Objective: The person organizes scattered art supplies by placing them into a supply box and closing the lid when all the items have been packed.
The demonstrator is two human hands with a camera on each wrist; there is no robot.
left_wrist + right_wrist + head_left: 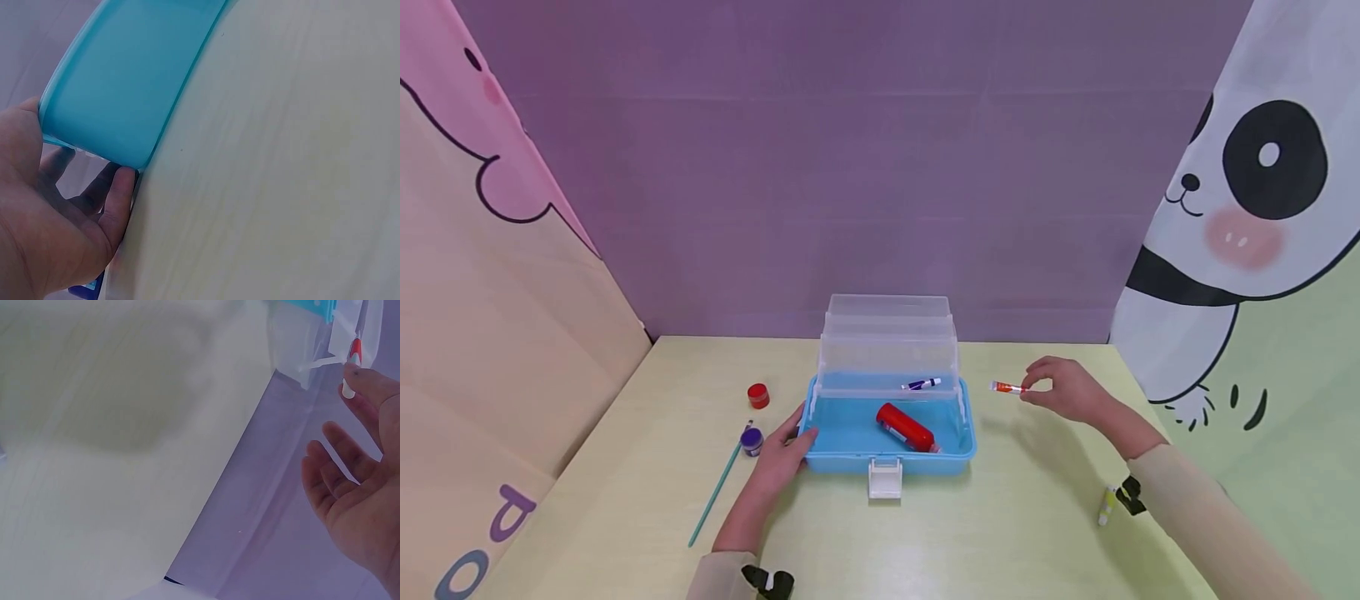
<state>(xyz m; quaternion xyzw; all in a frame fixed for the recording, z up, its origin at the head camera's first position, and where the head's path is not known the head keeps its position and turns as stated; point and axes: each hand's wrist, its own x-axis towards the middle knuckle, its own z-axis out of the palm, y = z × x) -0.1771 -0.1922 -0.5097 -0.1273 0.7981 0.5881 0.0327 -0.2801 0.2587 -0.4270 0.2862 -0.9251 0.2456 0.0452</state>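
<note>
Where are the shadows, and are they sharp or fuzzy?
Head view: a fuzzy shadow on the table beside the right arm; right wrist view: a broad patch with blurry edges, also on the table; left wrist view: a faint, soft strip beside the left fingers.

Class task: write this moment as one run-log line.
left hand: holds blue box | right hand: pinches orange-labelled tube | clear lid: raised | in box: red bottle | left of box: purple jar
</note>
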